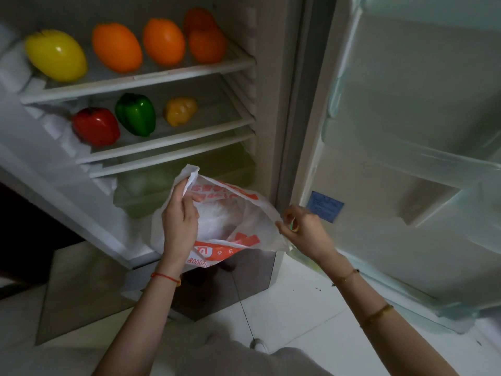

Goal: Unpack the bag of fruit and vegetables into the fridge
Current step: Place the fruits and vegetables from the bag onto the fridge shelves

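Note:
A white plastic bag (230, 221) with orange print hangs in front of the open fridge (268, 104), held apart at its mouth. My left hand (179, 221) pinches the bag's left edge and my right hand (303, 229) pinches its right edge. I see nothing inside the bag but white plastic. On the top shelf lie a yellow fruit (55, 55) and several orange fruits (162, 42). The shelf below carries a red pepper (95, 126), a green pepper (135, 114) and a yellow pepper (180, 111).
The fridge door (406, 131) stands open to the right, with clear door shelves. A pale green crisper drawer (151, 185) lies behind the bag, its contents blurred. A steel lower compartment front (89, 289) is below, on a white tiled floor (298, 308).

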Demonstrator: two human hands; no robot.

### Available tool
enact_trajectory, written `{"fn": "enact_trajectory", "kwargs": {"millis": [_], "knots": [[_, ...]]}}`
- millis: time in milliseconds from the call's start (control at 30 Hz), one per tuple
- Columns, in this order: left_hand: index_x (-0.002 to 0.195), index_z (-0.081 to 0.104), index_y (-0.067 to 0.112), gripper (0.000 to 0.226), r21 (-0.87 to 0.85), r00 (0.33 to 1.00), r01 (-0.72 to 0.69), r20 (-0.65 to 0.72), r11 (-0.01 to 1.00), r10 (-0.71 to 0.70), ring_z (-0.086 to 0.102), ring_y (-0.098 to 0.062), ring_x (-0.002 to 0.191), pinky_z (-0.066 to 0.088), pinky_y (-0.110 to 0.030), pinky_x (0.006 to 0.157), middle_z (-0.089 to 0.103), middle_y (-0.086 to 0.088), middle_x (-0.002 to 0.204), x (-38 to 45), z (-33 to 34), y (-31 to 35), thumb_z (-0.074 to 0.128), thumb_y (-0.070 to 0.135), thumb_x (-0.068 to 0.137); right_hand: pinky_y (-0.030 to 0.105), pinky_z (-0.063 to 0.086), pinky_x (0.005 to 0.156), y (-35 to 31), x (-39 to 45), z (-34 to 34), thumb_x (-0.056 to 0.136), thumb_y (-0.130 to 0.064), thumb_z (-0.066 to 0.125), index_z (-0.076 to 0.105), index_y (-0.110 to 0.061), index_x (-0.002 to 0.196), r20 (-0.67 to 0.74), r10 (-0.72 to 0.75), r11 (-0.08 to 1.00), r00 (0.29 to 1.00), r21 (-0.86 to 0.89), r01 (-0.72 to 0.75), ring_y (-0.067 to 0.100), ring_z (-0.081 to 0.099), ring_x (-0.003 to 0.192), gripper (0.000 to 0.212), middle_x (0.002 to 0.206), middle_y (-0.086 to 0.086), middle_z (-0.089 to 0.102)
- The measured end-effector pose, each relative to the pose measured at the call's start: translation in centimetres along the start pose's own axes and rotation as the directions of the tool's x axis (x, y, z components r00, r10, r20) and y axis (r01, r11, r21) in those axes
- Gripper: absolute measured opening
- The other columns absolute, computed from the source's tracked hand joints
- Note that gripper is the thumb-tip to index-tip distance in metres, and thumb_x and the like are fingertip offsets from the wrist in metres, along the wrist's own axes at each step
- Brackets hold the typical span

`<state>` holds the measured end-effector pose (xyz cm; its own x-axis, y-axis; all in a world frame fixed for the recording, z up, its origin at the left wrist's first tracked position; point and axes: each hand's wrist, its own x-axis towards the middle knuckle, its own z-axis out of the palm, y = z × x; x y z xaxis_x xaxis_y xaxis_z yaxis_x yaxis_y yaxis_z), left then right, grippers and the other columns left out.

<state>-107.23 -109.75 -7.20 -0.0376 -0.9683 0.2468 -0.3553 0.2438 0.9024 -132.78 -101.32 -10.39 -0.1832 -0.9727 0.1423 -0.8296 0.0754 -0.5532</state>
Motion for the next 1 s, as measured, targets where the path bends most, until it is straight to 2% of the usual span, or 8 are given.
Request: {"fn": "enact_trajectory", "kwargs": {"millis": [133,300,433,533,667,767,867,1000], "knots": [[0.131,0.047,0.03,0.033,-0.008,0.997,0.014,-0.078,1.0,-0.015,0.049,-0.016,0.059,0.044,-0.036,0.056,0.062,-0.004,0.092,-0.6,-1.6,0.5,0.034,0.019,0.103,0.036,0.052,0.086,-1.5,0.6,1.9,0.087,-0.043,0.067,0.043,-0.012,0.129,0.089,0.078,0.953,0.993,-0.3,-0.048,0.029,0.058,0.111,0.058,0.126,0.01,0.056],[0.131,0.048,0.022,0.033,-0.032,0.973,0.043,-0.224,0.999,-0.049,0.05,-0.015,0.06,0.045,-0.035,0.061,0.062,-0.003,0.09,-2.1,-4.5,0.5,0.034,0.014,0.102,0.038,0.058,0.083,-2.6,1.1,3.8,0.089,-0.004,0.054,0.039,-0.011,0.135,0.145,0.131,0.883,0.981,-0.467,-0.049,0.031,0.066,0.104,0.049,0.122,0.012,0.061],[0.133,0.048,0.023,0.035,-0.026,0.947,0.064,-0.313,0.998,-0.069,0.048,-0.013,0.058,0.045,-0.036,0.063,0.062,-0.003,0.089,-3.6,-7.5,-0.2,0.034,0.013,0.102,0.042,0.058,0.079,-4.9,2.0,4.9,0.091,-0.007,0.052,0.053,-0.011,0.122,0.228,0.022,0.955,0.973,-0.291,0.047,0.033,0.069,0.095,0.031,0.112,0.012,0.068],[0.133,0.049,0.018,0.035,-0.047,0.923,0.088,-0.372,0.995,-0.099,0.047,-0.013,0.059,0.044,-0.033,0.063,0.06,-0.003,0.086,-5.1,-9.9,-1.0,0.034,0.014,0.102,0.032,0.051,0.075,-8.1,2.3,6.0,0.088,-0.011,0.059,0.062,-0.01,0.109,0.256,-0.11,0.993,0.96,-0.022,0.119,0.034,0.068,0.092,0.022,0.105,0.012,0.071],[0.131,0.052,0.018,0.036,-0.043,0.88,0.092,-0.464,0.995,-0.102,0.048,-0.013,0.061,0.043,-0.028,0.061,0.059,-0.004,0.08,-7.2,-13.7,-1.9,0.036,0.02,0.098,0.018,0.042,0.068,-13.5,2.6,7.8,0.086,-0.01,0.064,0.067,-0.013,0.103,0.323,-0.192,0.965,0.927,0.234,0.119,0.012,0.061,0.073,0.017,0.093,0.001,0.07],[0.13,0.054,0.018,0.034,-0.009,0.852,0.132,-0.51,0.991,-0.118,0.047,-0.012,0.059,0.04,-0.025,0.059,0.059,-0.006,0.079,-8.9,-17.0,-2.3,0.036,0.017,0.101,0.016,0.048,0.058,-18.1,2.6,9.5,0.085,-0.007,0.067,0.068,-0.013,0.099,0.426,-0.223,0.914,0.877,0.404,0.036,0.004,0.062,0.057,0.015,0.088,0.001,0.069],[0.119,0.059,0.014,0.028,0.013,0.827,0.166,-0.547,0.986,-0.132,0.047,-0.01,0.059,0.039,-0.028,0.062,0.054,0.005,0.07,-10.2,-20.7,-3.4,0.037,0.014,0.102,0.021,0.05,0.049,-23.1,2.3,11.0,0.086,-0.002,0.066,0.067,-0.005,0.1,0.51,-0.254,0.847,0.822,0.528,-0.065,0.012,0.062,0.052,0.014,0.085,0.008,0.07],[0.1,0.063,0.033,0.026,0.028,0.815,0.173,-0.565,0.985,-0.127,0.045,-0.003,0.054,0.039,-0.029,0.058,0.053,0.0,0.067,-11.4,-25.9,-5.7,0.04,0.021,0.099,0.021,0.05,0.048,-29.6,1.7,13.5,0.089,0.0,0.063,0.067,-0.002,0.101,0.563,-0.287,0.792,0.775,0.594,-0.138,0.013,0.061,0.052,0.013,0.076,0.013,0.068]]}}
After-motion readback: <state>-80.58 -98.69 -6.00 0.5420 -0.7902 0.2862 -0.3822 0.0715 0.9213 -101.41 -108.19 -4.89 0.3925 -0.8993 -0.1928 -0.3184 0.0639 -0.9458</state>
